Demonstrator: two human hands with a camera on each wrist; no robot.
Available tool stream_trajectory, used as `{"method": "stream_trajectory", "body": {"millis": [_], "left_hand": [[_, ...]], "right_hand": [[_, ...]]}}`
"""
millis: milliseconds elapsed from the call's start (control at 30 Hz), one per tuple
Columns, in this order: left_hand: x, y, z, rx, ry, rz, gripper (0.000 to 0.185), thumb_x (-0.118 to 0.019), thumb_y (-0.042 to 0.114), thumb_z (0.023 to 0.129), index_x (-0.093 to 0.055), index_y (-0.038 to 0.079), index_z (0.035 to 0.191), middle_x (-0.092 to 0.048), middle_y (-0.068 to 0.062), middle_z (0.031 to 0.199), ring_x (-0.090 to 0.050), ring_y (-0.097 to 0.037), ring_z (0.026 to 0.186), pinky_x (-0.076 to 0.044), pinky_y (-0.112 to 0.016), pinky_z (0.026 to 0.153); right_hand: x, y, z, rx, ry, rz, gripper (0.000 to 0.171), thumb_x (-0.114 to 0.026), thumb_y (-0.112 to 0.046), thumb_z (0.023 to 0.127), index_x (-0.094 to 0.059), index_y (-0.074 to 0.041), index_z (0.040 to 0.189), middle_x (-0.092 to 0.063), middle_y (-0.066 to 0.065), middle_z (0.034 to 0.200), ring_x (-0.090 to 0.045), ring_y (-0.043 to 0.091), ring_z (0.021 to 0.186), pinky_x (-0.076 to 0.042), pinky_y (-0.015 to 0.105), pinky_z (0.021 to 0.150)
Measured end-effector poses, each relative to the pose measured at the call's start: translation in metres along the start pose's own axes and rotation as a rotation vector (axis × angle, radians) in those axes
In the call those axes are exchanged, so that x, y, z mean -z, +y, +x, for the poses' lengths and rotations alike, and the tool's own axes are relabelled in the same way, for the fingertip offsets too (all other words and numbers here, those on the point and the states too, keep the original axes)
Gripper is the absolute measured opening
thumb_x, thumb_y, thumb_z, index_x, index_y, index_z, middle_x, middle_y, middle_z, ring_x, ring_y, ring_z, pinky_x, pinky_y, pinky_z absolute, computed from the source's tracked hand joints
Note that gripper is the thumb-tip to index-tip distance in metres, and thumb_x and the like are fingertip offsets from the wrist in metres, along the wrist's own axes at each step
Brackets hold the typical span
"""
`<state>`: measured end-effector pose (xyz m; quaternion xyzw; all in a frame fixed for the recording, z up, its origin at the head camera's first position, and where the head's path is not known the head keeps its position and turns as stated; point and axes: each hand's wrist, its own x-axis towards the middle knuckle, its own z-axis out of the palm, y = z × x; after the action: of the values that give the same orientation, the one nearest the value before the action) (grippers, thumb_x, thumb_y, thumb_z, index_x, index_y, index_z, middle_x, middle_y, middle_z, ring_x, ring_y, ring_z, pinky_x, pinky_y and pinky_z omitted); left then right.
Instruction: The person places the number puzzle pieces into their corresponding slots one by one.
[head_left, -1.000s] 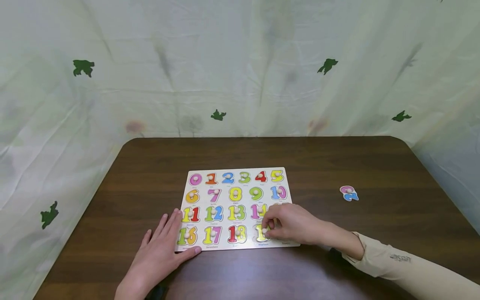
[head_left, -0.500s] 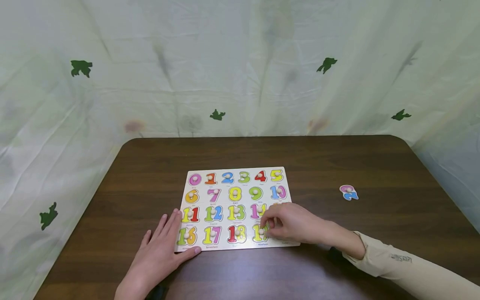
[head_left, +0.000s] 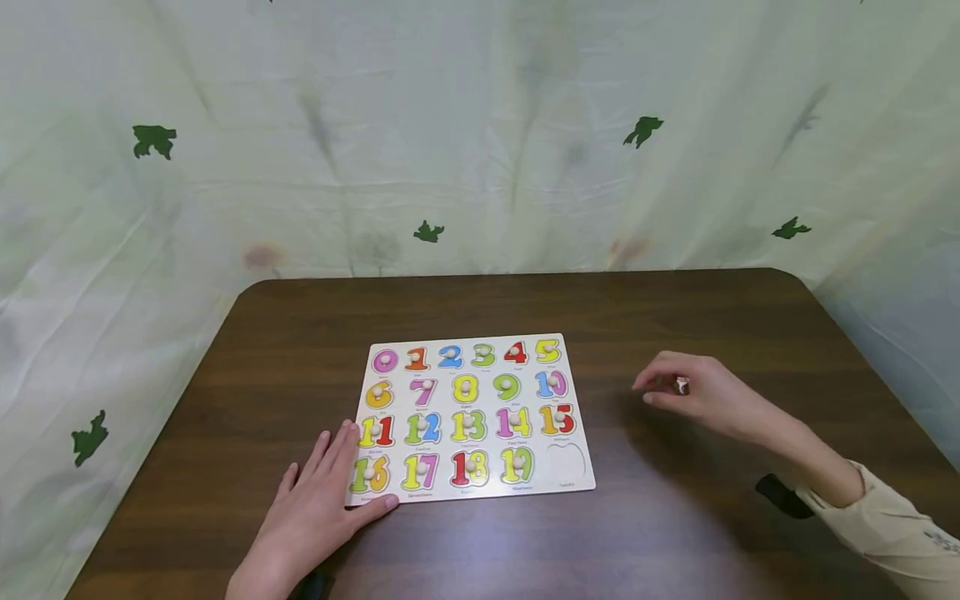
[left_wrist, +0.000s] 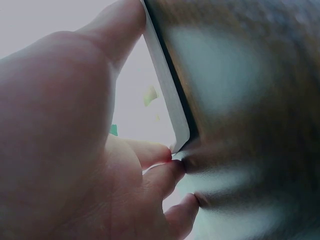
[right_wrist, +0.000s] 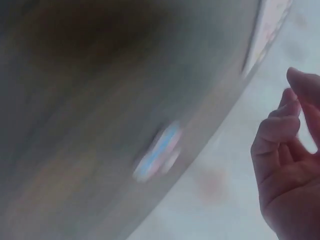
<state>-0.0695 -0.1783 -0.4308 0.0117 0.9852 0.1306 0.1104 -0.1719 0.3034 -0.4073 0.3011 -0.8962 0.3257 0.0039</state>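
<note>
One loose number piece [head_left: 682,384] lies on the desk [head_left: 675,517] well to the right of the puzzle board [head_left: 471,417], and in the head view the right hand [head_left: 693,392] hangs directly over it, fingers loosely curled; only a sliver of the piece shows, and whether they touch it I cannot tell. One bare slot [head_left: 566,461] sits at the board's near right corner, to the left of that hand and nearer the person. Left hand [head_left: 318,508] lies flat, fingers straight, on the board's near left corner.

Left wrist view: fingers [left_wrist: 150,152] press the board edge [left_wrist: 167,90].

Right wrist view: the blurred piece [right_wrist: 159,150] lies apart from half-curled fingers [right_wrist: 275,135].
</note>
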Motion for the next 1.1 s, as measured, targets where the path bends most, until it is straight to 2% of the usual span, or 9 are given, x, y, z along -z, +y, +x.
{"method": "stream_trajectory", "body": {"millis": [100,200,333,500,600,767,933,1100], "left_hand": [[-0.001,-0.001,0.0,0.002,-0.007,0.0,0.124,-0.056,0.085,0.071,-0.019,0.002,0.156,-0.017,-0.02,0.161,-0.011,-0.044,0.145,-0.012,-0.075,0.104],[-0.001,-0.002,0.001,0.008,-0.019,-0.005,0.125,-0.055,0.085,0.071,-0.018,0.003,0.157,-0.016,-0.02,0.161,-0.01,-0.044,0.145,-0.011,-0.075,0.104],[-0.001,-0.002,0.001,0.013,-0.026,-0.011,0.125,-0.056,0.085,0.071,-0.017,0.003,0.157,-0.016,-0.02,0.161,-0.01,-0.044,0.145,-0.011,-0.075,0.104],[-0.002,-0.002,0.001,0.009,-0.017,-0.001,0.125,-0.056,0.085,0.071,-0.018,0.003,0.156,-0.017,-0.02,0.161,-0.011,-0.044,0.145,-0.012,-0.075,0.104],[-0.001,-0.001,0.001,0.006,-0.01,0.009,0.124,-0.056,0.085,0.071,-0.019,0.002,0.156,-0.018,-0.021,0.16,-0.012,-0.045,0.144,-0.013,-0.075,0.104],[0.0,0.0,0.0,0.005,-0.014,0.009,0.125,-0.055,0.085,0.071,-0.018,0.002,0.156,-0.017,-0.021,0.161,-0.012,-0.045,0.145,-0.013,-0.075,0.104],[0.001,0.001,0.0,0.008,-0.02,0.01,0.125,-0.055,0.085,0.071,-0.018,0.002,0.156,-0.016,-0.021,0.161,-0.011,-0.045,0.145,-0.013,-0.075,0.104],[0.001,0.001,0.0,0.007,-0.018,0.014,0.125,-0.056,0.085,0.071,-0.019,0.001,0.156,-0.017,-0.021,0.161,-0.012,-0.045,0.144,-0.013,-0.075,0.104]], "right_hand": [[0.021,0.022,-0.01,-0.012,-0.012,-0.049,0.022,-0.074,-0.003,0.086,-0.072,-0.019,0.101,-0.065,-0.012,0.092,-0.057,0.005,0.075,-0.048,0.024,0.062],[0.033,0.042,-0.015,-0.077,-0.045,-0.072,0.024,-0.073,-0.001,0.087,-0.073,-0.018,0.103,-0.067,-0.009,0.097,-0.06,0.006,0.08,-0.051,0.026,0.065],[0.036,0.063,-0.018,-0.142,-0.09,-0.078,0.026,-0.073,-0.002,0.087,-0.073,-0.019,0.107,-0.067,-0.007,0.105,-0.061,0.01,0.086,-0.053,0.027,0.07],[0.036,0.074,-0.018,-0.148,-0.14,-0.052,0.023,-0.073,-0.007,0.089,-0.073,-0.018,0.109,-0.067,-0.005,0.107,-0.06,0.013,0.086,-0.052,0.027,0.07],[0.035,0.075,-0.018,-0.145,-0.147,-0.081,0.021,-0.073,-0.01,0.089,-0.072,-0.018,0.108,-0.067,-0.006,0.106,-0.06,0.011,0.086,-0.052,0.028,0.071],[0.025,0.057,-0.015,-0.118,-0.127,-0.066,0.017,-0.073,-0.011,0.089,-0.07,-0.018,0.105,-0.065,-0.01,0.097,-0.057,0.007,0.083,-0.05,0.026,0.07],[-0.002,0.019,-0.007,-0.054,-0.112,0.028,0.013,-0.075,-0.015,0.089,-0.07,-0.02,0.099,-0.063,-0.011,0.085,-0.057,0.008,0.075,-0.05,0.024,0.065],[-0.03,-0.024,0.002,-0.037,-0.181,0.078,0.01,-0.077,-0.021,0.088,-0.069,-0.021,0.093,-0.059,-0.014,0.076,-0.054,0.006,0.069,-0.048,0.023,0.06]]}}
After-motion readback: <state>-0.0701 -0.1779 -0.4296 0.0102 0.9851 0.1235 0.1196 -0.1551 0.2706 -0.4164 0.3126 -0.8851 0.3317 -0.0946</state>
